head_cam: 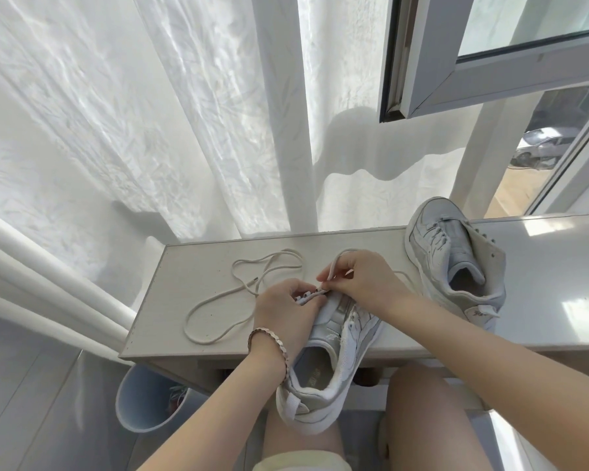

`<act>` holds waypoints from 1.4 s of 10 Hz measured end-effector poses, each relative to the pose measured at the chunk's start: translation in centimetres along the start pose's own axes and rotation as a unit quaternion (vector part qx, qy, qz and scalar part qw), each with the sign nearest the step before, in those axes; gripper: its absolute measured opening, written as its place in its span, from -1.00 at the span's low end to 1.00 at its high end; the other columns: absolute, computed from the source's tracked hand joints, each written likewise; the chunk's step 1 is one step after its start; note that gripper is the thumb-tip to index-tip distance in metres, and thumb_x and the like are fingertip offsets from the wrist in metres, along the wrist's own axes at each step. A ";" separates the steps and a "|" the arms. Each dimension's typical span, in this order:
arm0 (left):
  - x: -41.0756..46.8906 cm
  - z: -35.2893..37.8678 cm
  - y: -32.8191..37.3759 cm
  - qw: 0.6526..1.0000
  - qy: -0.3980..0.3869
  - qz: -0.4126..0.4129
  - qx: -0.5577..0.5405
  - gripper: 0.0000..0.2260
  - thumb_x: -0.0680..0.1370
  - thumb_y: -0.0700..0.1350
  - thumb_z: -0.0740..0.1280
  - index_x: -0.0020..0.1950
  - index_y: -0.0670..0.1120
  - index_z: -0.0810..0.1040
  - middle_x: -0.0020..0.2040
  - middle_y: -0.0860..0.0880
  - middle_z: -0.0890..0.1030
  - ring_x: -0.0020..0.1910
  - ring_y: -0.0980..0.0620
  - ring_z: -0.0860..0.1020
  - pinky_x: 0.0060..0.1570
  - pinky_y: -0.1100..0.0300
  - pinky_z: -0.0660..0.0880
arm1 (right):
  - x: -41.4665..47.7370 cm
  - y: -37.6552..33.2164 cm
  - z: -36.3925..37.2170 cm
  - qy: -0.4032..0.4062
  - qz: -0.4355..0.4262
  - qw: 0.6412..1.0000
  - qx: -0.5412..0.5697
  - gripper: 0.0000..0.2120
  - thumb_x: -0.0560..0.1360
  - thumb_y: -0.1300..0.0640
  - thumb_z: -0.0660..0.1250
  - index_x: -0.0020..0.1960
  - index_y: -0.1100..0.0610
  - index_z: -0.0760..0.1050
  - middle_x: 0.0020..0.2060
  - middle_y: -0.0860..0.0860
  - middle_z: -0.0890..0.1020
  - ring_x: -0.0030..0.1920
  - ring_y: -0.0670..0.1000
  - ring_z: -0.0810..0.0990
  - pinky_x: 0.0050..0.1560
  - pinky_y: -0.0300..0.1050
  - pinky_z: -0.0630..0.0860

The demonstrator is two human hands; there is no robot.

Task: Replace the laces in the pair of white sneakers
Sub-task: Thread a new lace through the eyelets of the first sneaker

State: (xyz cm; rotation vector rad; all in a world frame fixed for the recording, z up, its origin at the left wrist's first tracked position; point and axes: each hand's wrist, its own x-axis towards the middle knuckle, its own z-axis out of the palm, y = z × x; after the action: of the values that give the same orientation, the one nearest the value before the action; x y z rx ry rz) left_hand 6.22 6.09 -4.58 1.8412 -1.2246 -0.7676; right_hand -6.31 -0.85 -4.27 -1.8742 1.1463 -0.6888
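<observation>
Over table [201,263] edge, sneaker [349,338] toe pointing away, hands [288,311] [363,283] gripping it and lace [332,266]

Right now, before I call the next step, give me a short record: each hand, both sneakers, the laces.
left hand: grips near sneaker at its eyelet area
right hand: pinches a lace end just above the eyelets
near sneaker: toe on table edge, heel off it
far sneaker: on table at right, still laced
loose lace: looped on table, left of hands
bin: on floor under table, left
</observation>
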 end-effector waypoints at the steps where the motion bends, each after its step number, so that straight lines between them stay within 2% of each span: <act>1: 0.0 0.0 0.0 1.000 0.010 0.002 0.000 -0.93 0.36 -0.05 0.49 -0.27 0.05 0.62 -0.30 0.11 0.62 -0.24 0.15 0.56 -0.21 0.34 0.43 | 0.1 -0.4 -0.2 -0.005 0.008 1.000 0.001 -0.97 0.35 0.35 0.43 -0.21 0.31 0.64 -0.34 -0.23 0.58 -0.30 -0.37 0.53 -0.21 -0.54 0.37; 3: 0.0 0.1 -0.4 1.000 0.028 0.000 0.000 -0.93 0.36 -0.05 0.48 -0.28 0.01 0.62 -0.32 0.09 0.61 -0.25 0.12 0.56 -0.23 0.29 0.45 | -0.7 -1.0 1.2 0.041 0.013 0.999 -0.031 -0.92 0.40 0.30 0.38 -0.21 0.20 0.64 -0.32 -0.25 0.54 -0.26 -0.27 0.52 -0.17 -0.52 0.39; 4: -0.2 0.2 -0.2 0.999 0.031 0.010 0.017 -0.91 0.39 -0.03 0.45 -0.29 0.02 0.60 -0.34 0.11 0.60 -0.27 0.15 0.56 -0.23 0.30 0.45 | -0.9 -0.9 1.5 0.067 0.044 0.997 -0.012 -0.91 0.40 0.30 0.36 -0.22 0.18 0.62 -0.27 -0.13 0.60 -0.25 -0.22 0.53 -0.22 -0.52 0.40; 5: 0.1 -0.3 1.0 0.995 0.009 0.016 0.102 -0.81 0.45 -0.01 0.36 -0.34 -0.04 0.54 -0.37 0.06 0.56 -0.26 0.08 0.52 -0.26 0.28 0.35 | -1.2 -0.8 1.3 0.088 0.074 0.993 0.012 -0.96 0.37 0.27 0.40 -0.19 0.20 0.62 -0.24 -0.07 0.65 -0.18 -0.09 0.59 -0.08 -0.22 0.51; 6: 1.6 -1.0 2.9 0.968 -0.090 -0.001 0.234 -0.68 0.44 -0.01 0.34 -0.49 -0.06 0.41 -0.47 0.00 0.44 -0.25 -0.07 0.52 -0.29 0.24 0.31 | -1.7 -0.7 1.3 0.096 0.078 0.992 0.031 -0.97 0.37 0.28 0.40 -0.22 0.18 0.60 -0.26 -0.11 0.62 -0.16 -0.04 0.61 -0.08 -0.12 0.55; 7: 2.6 -1.0 4.2 0.945 -0.135 -0.004 0.299 -0.72 0.44 -0.04 0.31 -0.37 -0.22 0.50 -0.26 -0.27 0.56 -0.06 -0.23 0.56 -0.23 0.09 0.42 | -2.0 -0.8 1.5 0.105 0.079 0.991 0.036 -0.91 0.37 0.32 0.37 -0.22 0.15 0.58 -0.25 -0.12 0.61 -0.16 -0.05 0.60 -0.09 -0.22 0.51; 8: 2.8 -0.7 5.5 0.918 -0.165 0.004 0.361 -0.87 0.50 -0.16 0.26 -0.22 -0.15 0.37 0.00 -0.19 0.58 -0.08 -0.12 0.50 -0.20 0.17 0.35 | -2.9 -1.0 1.8 0.126 0.089 0.988 -0.002 -0.85 0.39 0.29 0.30 -0.09 0.12 0.56 -0.16 0.00 0.60 -0.07 0.00 0.55 -0.04 -0.22 0.41; 9: 2.5 -0.2 6.1 0.897 -0.158 0.023 0.413 -0.79 0.57 -0.07 0.25 0.12 -0.18 0.44 0.16 -0.16 0.52 0.16 -0.13 0.48 0.02 0.13 0.40 | -3.7 -0.6 1.1 0.114 0.173 0.974 -0.095 -0.58 0.38 0.09 0.36 0.22 0.05 0.43 0.09 0.03 0.46 0.19 0.06 0.39 0.16 -0.13 0.29; 10: 2.2 0.8 6.1 0.853 -0.165 0.042 0.494 -0.73 0.57 -0.17 0.21 0.23 -0.26 0.42 0.25 -0.21 0.45 0.25 -0.17 0.43 0.11 0.10 0.42 | -4.1 -0.3 -0.1 0.043 0.245 0.968 -0.040 -0.41 0.34 0.00 0.41 0.30 0.08 0.31 0.15 0.05 0.43 0.08 0.02 0.46 -0.04 -0.15 0.37; 11: 2.2 0.5 5.8 0.871 -0.178 0.007 0.457 -0.72 0.60 -0.16 0.16 0.25 -0.27 0.43 0.25 -0.21 0.47 0.23 -0.16 0.46 0.09 0.10 0.41 | -3.9 -0.3 -0.4 0.025 0.262 0.965 0.001 -0.46 0.29 0.04 0.41 0.22 0.07 0.32 -0.01 0.05 0.55 -0.09 0.04 0.58 -0.04 0.00 0.56; 12: 3.4 -1.0 5.8 0.894 -0.219 -0.070 0.385 -0.77 0.60 -0.19 0.18 0.20 -0.26 0.47 0.03 -0.16 0.56 -0.01 -0.09 0.56 -0.05 0.15 0.48 | -3.8 -0.4 -0.6 0.029 0.261 0.965 0.006 -0.49 0.28 0.07 0.41 0.19 0.08 0.37 -0.03 0.06 0.58 -0.11 0.06 0.59 -0.07 -0.03 0.56; 13: 4.9 -2.1 4.6 0.922 -0.267 -0.132 0.249 -0.86 0.57 -0.22 0.24 -0.19 -0.14 0.43 -0.26 -0.03 0.48 -0.34 0.07 0.48 -0.40 0.34 0.45 | -3.4 -0.8 -0.6 0.026 0.238 0.970 -0.041 -0.49 0.33 0.09 0.38 0.26 0.11 0.40 -0.01 0.00 0.52 0.02 0.01 0.54 -0.09 -0.20 0.39; 14: 4.5 -2.1 3.9 0.865 -0.299 -0.026 0.403 -0.81 0.56 -0.23 0.23 0.13 -0.27 0.50 0.02 -0.18 0.56 0.00 -0.06 0.52 -0.14 0.21 0.42 | -2.9 -1.1 -0.6 0.034 0.228 0.970 -0.077 -0.51 0.36 0.09 0.37 0.27 0.14 0.41 0.00 0.01 0.51 0.08 0.02 0.51 -0.06 -0.22 0.35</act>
State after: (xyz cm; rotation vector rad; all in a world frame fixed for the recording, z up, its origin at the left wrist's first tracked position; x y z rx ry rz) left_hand 7.71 1.53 -0.51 2.3819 -2.1460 -0.9895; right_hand -7.58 1.84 -3.09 -1.6281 1.6444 -0.4129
